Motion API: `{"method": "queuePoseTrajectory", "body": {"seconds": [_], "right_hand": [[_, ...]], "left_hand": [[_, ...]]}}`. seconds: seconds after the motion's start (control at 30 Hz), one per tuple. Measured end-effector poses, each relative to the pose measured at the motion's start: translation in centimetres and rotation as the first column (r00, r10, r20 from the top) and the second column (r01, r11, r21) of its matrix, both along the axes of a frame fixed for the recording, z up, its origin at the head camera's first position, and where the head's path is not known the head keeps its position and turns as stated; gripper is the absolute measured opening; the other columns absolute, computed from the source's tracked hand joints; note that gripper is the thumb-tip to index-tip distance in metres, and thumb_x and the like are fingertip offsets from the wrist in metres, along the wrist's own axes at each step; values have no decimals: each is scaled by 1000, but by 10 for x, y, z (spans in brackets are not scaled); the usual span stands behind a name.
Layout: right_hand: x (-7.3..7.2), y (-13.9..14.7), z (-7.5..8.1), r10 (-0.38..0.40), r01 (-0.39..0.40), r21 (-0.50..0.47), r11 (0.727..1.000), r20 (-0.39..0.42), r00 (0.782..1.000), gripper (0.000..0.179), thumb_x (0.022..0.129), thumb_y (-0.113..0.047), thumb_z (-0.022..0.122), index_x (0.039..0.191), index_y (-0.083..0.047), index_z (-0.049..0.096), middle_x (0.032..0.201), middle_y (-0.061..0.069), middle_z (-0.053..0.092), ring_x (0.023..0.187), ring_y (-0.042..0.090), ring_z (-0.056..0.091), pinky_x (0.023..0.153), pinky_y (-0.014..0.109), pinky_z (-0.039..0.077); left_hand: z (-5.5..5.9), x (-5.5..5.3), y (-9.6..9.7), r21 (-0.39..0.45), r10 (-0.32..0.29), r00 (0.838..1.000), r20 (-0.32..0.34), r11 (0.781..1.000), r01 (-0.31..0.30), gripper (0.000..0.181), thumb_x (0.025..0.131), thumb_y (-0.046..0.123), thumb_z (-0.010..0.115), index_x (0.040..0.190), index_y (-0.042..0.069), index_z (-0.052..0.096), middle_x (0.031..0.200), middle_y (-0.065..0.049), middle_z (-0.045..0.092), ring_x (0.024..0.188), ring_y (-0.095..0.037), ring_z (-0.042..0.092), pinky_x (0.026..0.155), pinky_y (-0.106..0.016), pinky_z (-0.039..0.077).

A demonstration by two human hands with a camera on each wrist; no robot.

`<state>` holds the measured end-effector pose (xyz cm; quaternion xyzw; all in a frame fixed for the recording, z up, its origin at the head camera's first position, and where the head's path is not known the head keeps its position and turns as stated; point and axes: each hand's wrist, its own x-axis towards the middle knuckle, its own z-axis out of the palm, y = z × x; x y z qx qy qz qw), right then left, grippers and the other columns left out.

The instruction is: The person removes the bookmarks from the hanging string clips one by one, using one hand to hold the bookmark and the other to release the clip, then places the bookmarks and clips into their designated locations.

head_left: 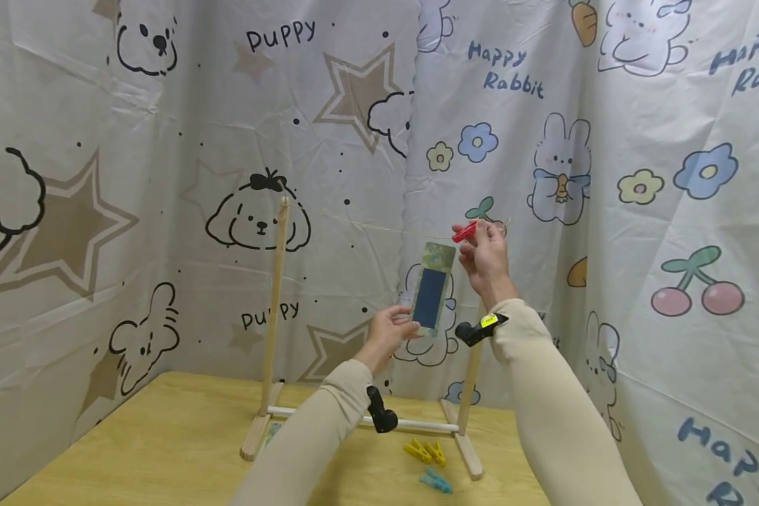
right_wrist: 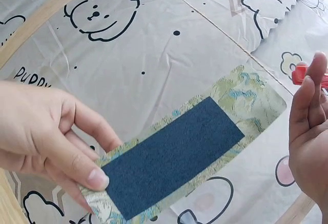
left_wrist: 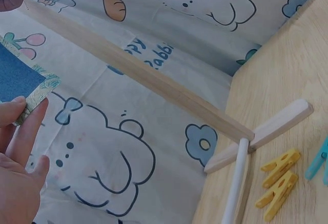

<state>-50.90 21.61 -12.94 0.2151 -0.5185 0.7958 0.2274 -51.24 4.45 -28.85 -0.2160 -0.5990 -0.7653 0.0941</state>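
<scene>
A flat green patterned bookmark-like strip with a dark blue panel is pinched at its lower end by my left hand, thumb on the front. In the head view its top edge sits just below a thin string. My right hand, up near the right end of the string, pinches a red clothespin between thumb and fingers. The clothespin overlaps the string in the head view. Only part of the right hand and clothespin shows in the right wrist view.
The string runs between two wooden posts on feet, joined low down by a white rod. Yellow clothespins and a light blue clothespin lie on the wooden table by the right foot. A printed curtain hangs behind.
</scene>
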Motion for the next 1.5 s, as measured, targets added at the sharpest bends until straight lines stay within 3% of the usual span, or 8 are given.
{"method": "queuePoseTrajectory", "body": {"seconds": [0.17,0.37,0.6,0.87,1.17,1.5], "right_hand": [[2,0,-7,59,-61,60,996,38,998,31,109,-36,47,129,-14,51,114,4,69,53,7,62,52,19,50],[6,-1,-13,45,-49,83,995,49,998,45,108,-40,48,141,-9,46,119,4,64,57,9,59,53,19,48],[8,0,-19,44,-50,87,995,60,997,32,107,-40,50,129,-17,53,117,3,65,60,10,59,55,19,48],[13,-6,-27,67,-75,121,990,69,995,53,107,-41,50,146,-6,44,117,4,65,60,10,58,54,20,47],[18,-12,-27,68,-74,136,988,49,997,48,107,-41,50,141,-6,48,114,6,66,61,9,59,54,20,46],[23,-8,-37,80,-88,156,984,62,995,34,108,-39,49,129,-14,56,109,6,68,58,9,60,54,21,46]], "left_hand": [[-4,1,-3,-8,8,1000,4,1000,-8,42,95,-8,68,136,-9,59,130,-28,63,97,-32,74,97,-42,53],[-6,5,-7,-9,3,1000,-5,1000,-3,41,95,-8,69,135,-10,59,128,-28,64,97,-32,74,97,-43,54],[-7,13,-13,-28,15,1000,-3,1000,-15,41,94,-8,69,135,-10,60,133,-30,60,110,-38,69,97,-42,54],[-12,21,-20,-30,28,999,30,999,-27,43,94,-8,70,135,-9,59,134,-30,59,115,-38,67,99,-42,52],[-9,26,-28,-19,19,1000,20,1000,-19,44,95,-8,69,137,-11,57,134,-32,59,114,-38,66,90,-38,57],[-13,32,-32,-55,17,998,59,998,-14,46,97,-1,71,141,-4,58,140,-28,56,124,-37,62,99,-44,52]]}}
